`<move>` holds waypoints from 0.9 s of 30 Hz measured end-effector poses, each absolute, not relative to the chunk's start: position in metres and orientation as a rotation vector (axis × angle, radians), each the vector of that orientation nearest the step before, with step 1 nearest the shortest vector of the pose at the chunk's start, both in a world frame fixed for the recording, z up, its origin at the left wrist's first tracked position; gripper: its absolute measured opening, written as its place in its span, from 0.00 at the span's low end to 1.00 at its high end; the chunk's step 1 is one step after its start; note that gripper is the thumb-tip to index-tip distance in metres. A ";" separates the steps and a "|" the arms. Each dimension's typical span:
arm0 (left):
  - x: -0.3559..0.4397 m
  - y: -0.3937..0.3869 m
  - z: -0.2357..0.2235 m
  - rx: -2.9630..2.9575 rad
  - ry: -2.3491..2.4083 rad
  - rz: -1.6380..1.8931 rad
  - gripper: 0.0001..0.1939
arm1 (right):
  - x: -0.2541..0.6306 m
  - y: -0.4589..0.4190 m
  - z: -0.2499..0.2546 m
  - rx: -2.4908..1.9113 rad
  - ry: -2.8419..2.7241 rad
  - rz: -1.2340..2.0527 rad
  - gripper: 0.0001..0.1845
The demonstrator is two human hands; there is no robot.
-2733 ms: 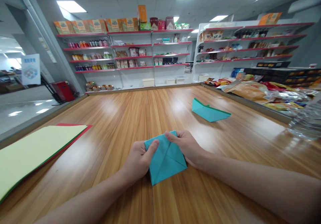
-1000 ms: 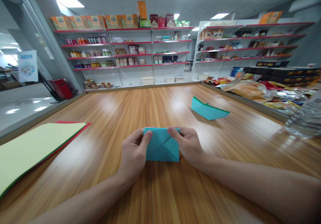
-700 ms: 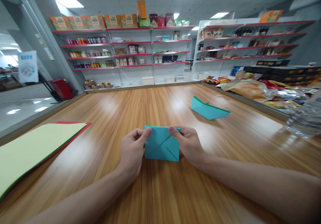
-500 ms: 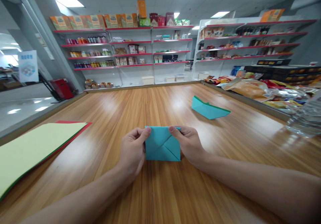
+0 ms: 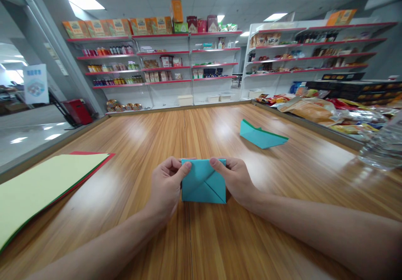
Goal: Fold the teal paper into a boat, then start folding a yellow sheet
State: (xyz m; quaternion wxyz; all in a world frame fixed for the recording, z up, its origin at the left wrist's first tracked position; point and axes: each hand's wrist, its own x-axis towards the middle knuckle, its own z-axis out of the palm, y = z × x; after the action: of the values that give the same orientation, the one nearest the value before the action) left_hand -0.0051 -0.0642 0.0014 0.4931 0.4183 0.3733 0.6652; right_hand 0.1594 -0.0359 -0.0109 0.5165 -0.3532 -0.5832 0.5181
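Observation:
A blue folded paper (image 5: 202, 186), roughly square with slanting crease lines on its near face, is held up in front of me over the wooden table (image 5: 150, 146). My left hand (image 5: 168, 183) pinches its upper left corner, thumb on the near face and fingers behind. At the upper right corner my right hand (image 5: 237, 181) grips it the same way. The fingers behind the paper are mostly hidden. Beyond my right hand lies a blue and green folded paper boat (image 5: 263, 137), apart from both hands.
A stack of coloured paper sheets (image 5: 50, 183), pale yellow on top, lies at the left. A clear plastic bottle (image 5: 383, 146) is at the right edge. Packaged snacks (image 5: 317, 110) and black boxes (image 5: 354, 91) lie beyond the table's right edge. Stocked shelves (image 5: 163, 54) stand behind.
The blue folded paper was tilted at first and is now held level, with its fold lines still facing me. Both hands keep their grip and have shifted slightly. The paper boat has not moved.

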 end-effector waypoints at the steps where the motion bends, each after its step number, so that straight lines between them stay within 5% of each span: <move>1: -0.005 -0.065 0.001 1.028 0.911 1.618 0.18 | 0.159 -0.036 -0.011 -0.849 -1.407 1.287 0.21; 15: -0.003 -0.066 0.002 1.004 0.915 1.564 0.14 | 0.159 -0.038 -0.010 -0.731 -1.423 1.454 0.14; 22: -0.014 -0.059 0.000 1.186 0.949 1.162 0.13 | 0.163 -0.029 -0.016 -0.799 -1.458 1.469 0.17; 27: -0.018 -0.052 -0.004 0.954 0.930 1.512 0.13 | 0.164 -0.018 -0.018 -0.662 -1.295 1.519 0.21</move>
State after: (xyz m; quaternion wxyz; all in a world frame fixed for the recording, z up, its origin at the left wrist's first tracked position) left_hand -0.0184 -0.0521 -0.0039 0.5340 0.4002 0.3903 0.6343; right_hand 0.1637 -0.0184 -0.0178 0.4962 -0.2735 -0.5344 0.6272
